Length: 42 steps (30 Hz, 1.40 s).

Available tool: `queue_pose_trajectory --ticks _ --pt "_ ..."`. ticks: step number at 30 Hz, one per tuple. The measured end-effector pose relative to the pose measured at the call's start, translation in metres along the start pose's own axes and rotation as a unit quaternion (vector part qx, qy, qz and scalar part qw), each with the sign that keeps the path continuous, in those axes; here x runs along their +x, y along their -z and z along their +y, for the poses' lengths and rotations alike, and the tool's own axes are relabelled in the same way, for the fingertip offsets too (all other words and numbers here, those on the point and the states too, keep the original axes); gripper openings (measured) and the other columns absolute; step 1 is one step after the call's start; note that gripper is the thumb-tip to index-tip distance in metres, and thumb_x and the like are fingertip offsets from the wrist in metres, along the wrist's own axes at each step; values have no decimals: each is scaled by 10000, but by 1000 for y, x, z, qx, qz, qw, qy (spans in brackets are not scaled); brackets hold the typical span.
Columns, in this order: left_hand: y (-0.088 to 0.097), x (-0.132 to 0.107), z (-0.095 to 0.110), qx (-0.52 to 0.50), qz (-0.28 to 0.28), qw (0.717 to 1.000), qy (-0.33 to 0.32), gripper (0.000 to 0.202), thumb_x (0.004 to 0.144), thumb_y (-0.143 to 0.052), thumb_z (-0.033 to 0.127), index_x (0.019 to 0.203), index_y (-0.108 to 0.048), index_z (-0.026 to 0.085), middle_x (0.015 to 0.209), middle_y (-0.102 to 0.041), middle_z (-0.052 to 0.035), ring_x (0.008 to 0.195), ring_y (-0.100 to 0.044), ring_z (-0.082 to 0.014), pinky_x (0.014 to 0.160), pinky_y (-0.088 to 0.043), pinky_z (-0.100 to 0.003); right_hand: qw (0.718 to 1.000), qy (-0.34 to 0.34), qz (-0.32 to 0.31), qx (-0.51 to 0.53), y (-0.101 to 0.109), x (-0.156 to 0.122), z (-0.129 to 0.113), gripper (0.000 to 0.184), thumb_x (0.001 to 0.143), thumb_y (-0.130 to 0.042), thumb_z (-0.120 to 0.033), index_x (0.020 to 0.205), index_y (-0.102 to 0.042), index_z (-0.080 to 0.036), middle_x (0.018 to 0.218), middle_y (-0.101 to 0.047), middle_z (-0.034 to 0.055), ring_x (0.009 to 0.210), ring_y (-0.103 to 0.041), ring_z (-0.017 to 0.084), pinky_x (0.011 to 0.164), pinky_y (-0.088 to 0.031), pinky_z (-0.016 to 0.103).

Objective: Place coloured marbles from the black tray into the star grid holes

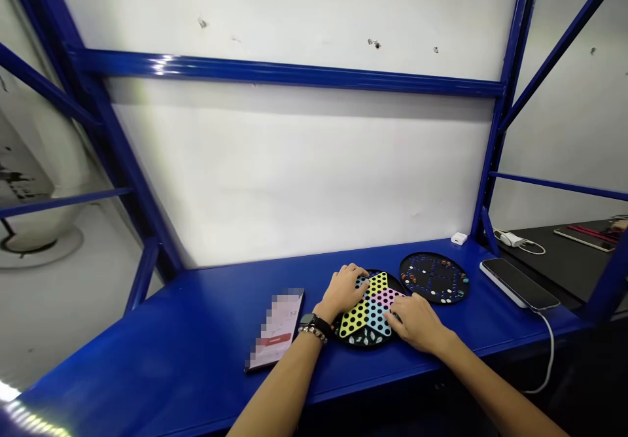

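Left hand (pixel 342 291), right hand (pixel 418 324) — fingers spread flat on board (pixel 371 306).

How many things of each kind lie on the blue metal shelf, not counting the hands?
Round game boards: 2, the many-coloured perforated round board under the left hand and right hand, and the black round board with marbles.
Flat dark phones: 2, the phone on the left and the phone with a white cable.
Small white plastic box: 1.
Total: 5.
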<state>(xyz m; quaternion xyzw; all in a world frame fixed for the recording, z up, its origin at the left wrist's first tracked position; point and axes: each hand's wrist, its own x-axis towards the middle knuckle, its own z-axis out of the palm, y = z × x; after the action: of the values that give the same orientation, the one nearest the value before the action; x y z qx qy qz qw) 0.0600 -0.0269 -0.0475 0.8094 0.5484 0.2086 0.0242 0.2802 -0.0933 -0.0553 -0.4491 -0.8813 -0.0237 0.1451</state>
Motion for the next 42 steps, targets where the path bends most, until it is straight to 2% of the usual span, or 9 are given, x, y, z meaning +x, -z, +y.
queue_pose_trajectory --ticks 6,11,14,16,21,26,34,38,42 --pt "1 0 0 3 -10 1000 8 266 960 -487 357 1097 -690 252 1170 -669 -62 1109 -586 -286 938 -450 -453 998 -32 27 55 0 4 8 425 1044 -388 -314 715 -625 -187 753 -689 19 675 -588 138 648 -303 283" --pt "4 -1 2 -3 -11 1000 8 280 959 -483 376 1099 -695 257 1155 -667 -69 1108 -586 -289 936 -456 -449 980 -158 117 38 9 1 50 419 1056 -327 -339 752 -580 -203 793 -662 37 704 -596 162 645 -320 285" --pt "6 -1 4 -2 -12 1000 9 278 957 -487 380 1094 -695 254 1154 -666 -69 1112 -580 -286 944 -452 -442 971 -219 96 -3 8 -5 76 319 1034 -394 -360 857 -605 -199 902 -657 61 779 -616 192 668 -349 296" --pt "6 -1 4 -1 -13 1000 10 283 956 -486 380 1103 -692 253 1155 -665 -69 1109 -578 -281 948 -452 -434 971 -223 79 -19 6 -8 82 266 1015 -438 -364 921 -621 -195 961 -650 78 869 -619 222 707 -374 311" --pt "6 -1 3 -3 -13 1000 8 299 959 -469 374 1106 -695 243 1162 -665 -78 1100 -584 -290 930 -457 -431 982 -151 113 2 9 -6 52 310 1018 -407 -395 950 -654 -219 1032 -653 93 990 -583 249 822 -404 362" --pt "4 -1 1 1 -9 1000 5 293 954 -474 372 1104 -695 250 1158 -669 -73 1099 -589 -286 926 -460 -429 993 -98 63 22 13 -4 16 311 994 -453 -348 824 -669 -204 989 -677 85 985 -596 238 873 -399 376" --pt "4 -1 2 -1 -3 1000 1 274 953 -491 364 1098 -690 244 1151 -673 -83 1103 -585 -291 930 -450 -444 998 -48 22 46 9 -10 -4 257 982 -450 -277 839 -652 -206 970 -672 62 909 -598 206 821 -382 343" --pt "5 -1 3 1 -6 1000 2 291 966 -461 350 1104 -690 236 1148 -673 -78 1097 -584 -289 928 -454 -441 998 -36 29 33 2 -9 -14 230 964 -419 -183 847 -616 -197 941 -692 61 868 -602 199 796 -366 337" --pt "4 0 2 3 -10 1000 4 319 981 -405 308 1106 -690 236 1165 -671 -76 1096 -583 -284 929 -458 -436 998 -41 40 14 -4 -6 -16 253 985 -411 -207 834 -614 -192 897 -706 66 847 -611 201 785 -354 336"
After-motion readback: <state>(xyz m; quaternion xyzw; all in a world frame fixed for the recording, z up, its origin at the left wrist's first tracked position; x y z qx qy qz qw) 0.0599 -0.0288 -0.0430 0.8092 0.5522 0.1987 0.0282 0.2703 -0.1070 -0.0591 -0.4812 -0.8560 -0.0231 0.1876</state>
